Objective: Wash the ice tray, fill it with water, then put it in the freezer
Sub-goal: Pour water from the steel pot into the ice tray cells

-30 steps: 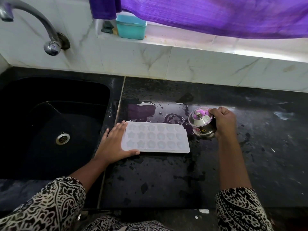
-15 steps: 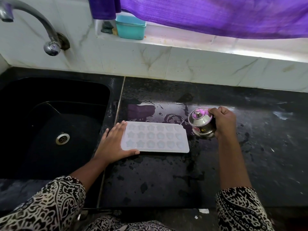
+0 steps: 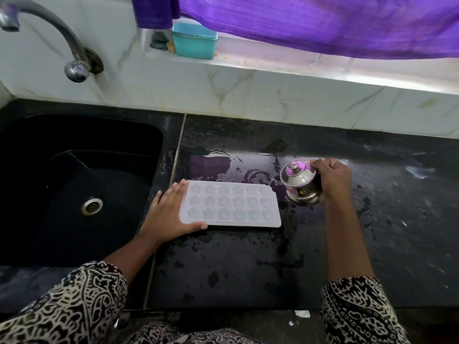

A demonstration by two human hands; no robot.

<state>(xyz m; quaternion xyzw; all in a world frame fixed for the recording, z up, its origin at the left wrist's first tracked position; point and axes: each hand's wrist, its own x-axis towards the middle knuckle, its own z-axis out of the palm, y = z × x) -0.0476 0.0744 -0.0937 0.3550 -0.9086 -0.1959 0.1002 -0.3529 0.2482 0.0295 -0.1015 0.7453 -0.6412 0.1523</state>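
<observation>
A white ice tray point(image 3: 229, 204) with star and heart moulds lies flat on the wet black counter point(image 3: 248, 264), just right of the sink. My left hand point(image 3: 169, 212) rests against its left end, fingers straight, thumb along the near edge. My right hand point(image 3: 331, 181) grips a small steel pot point(image 3: 300, 182) with a lid, tilted towards the tray's far right corner. A thin stream of water seems to run from the pot to that corner.
A black sink point(image 3: 74, 184) with a drain fills the left side, under a steel tap point(image 3: 49, 36). A teal box point(image 3: 195, 40) stands on the marble ledge below a purple curtain point(image 3: 310, 23). Puddles lie behind the tray.
</observation>
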